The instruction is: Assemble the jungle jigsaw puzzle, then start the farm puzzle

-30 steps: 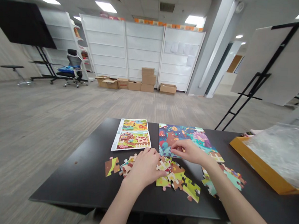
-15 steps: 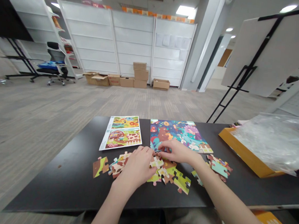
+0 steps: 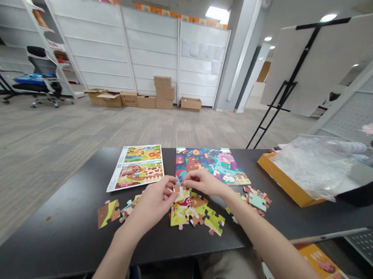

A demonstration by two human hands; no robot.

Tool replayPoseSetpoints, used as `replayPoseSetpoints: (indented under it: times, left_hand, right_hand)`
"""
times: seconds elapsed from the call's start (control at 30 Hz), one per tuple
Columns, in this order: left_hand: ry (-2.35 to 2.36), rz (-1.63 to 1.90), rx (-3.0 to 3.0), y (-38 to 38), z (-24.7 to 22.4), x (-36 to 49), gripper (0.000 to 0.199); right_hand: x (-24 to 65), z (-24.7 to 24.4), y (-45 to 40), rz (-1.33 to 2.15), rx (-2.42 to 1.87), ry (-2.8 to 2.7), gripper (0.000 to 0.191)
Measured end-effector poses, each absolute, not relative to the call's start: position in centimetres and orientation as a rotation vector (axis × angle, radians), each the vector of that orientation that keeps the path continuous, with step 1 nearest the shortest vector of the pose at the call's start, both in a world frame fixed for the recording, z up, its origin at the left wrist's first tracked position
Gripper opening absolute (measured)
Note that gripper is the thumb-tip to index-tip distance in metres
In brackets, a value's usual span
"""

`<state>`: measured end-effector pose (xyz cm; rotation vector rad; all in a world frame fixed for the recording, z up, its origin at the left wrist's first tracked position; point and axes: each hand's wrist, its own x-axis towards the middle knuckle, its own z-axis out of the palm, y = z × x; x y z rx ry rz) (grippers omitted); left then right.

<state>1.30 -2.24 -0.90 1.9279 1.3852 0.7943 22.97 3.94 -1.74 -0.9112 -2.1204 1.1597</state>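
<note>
Black desk [image 3: 61, 199]: carries the puzzle things; every place below is given from the puzzle board.

Puzzle board [image 3: 212, 165]: a flat jigsaw scene of animals in blue, purple and green, lying near the far edge of the desk.

Left hand [image 3: 152, 204]: just in front of the puzzle board's near left corner, fingers curled inward and only partly open.

Right hand [image 3: 204, 182]: just in front of the puzzle board's near edge, fingers bent in a loose pinch.

Hold: the fingertips of both hands nearly meet around a small pale jigsaw piece [image 3: 179, 190]; it is too small to tell whether either hand has a firm grip on it.

Main pile of jigsaw pieces [image 3: 192, 210]: directly in front of the puzzle board, lying flat beneath the hands.

Left pieces [image 3: 108, 213]: farther left, in front of a printed picture sheet [image 3: 137, 168] showing two farm and animal scenes, which lies just beside the puzzle board.

Right pieces [image 3: 255, 201]: a smaller heap off the puzzle board's near right corner.

Orange tray [image 3: 280, 177]: right of the puzzle board, with clear plastic wrap [image 3: 313, 167] lying across it.
</note>
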Motion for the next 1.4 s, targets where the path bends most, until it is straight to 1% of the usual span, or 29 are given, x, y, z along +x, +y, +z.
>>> replayPoseSetpoints:
  times: [0.13,0.3,0.43,0.57,0.67,0.87,0.97,1.03,1.2,1.3,1.4]
  left_hand:
    - [1.370,0.842,1.977,-2.0,-0.7,0.9,0.041]
    - [1.336,0.906,2.215,-1.9,-1.2,1.4,0.037]
    - [1.275,0.926,2.261,-1.8,-1.2,2.1,0.036]
    - [1.198,0.962,2.273,-1.4,-1.2,2.7,0.039]
    - [1.197,0.974,2.271,-1.1,-1.4,3.4,0.044]
    - [1.106,0.965,2.309,-1.3,-1.4,6.0,0.049]
    - [1.105,0.901,2.329,-1.4,-1.4,6.7,0.059]
    - [1.128,0.868,2.332,-1.4,-1.5,6.7,0.061]
    - [1.179,0.856,2.362,-1.3,-1.8,5.6,0.058]
    - [1.219,0.846,2.364,-1.5,-1.7,5.2,0.053]
    - [1.242,0.869,2.377,-1.5,-1.7,5.0,0.050]
  right_hand:
    - [22.9,-1.9,4.2,1.210,-0.910,-1.976,0.035]
    - [22.7,-1.9,4.0,1.230,-0.923,-1.964,0.034]
    - [22.9,-1.6,4.0,1.196,-0.930,-1.994,0.035]
    - [23.6,-1.4,4.6,1.185,-0.956,-1.982,0.040]
    - [24.5,-0.8,4.8,1.213,-0.964,-1.993,0.040]
    - [27.8,1.6,4.5,1.183,-0.967,-2.212,0.031]
    - [31.1,2.5,5.2,1.185,-1.066,-2.223,0.033]
    - [33.8,2.7,6.1,1.210,-1.180,-2.139,0.038]
    - [39.3,1.2,7.9,1.221,-1.395,-1.955,0.048]
    - [40.8,-0.3,8.1,1.200,-1.499,-1.961,0.054]
    - [41.7,-1.3,8.0,1.203,-1.534,-1.983,0.054]
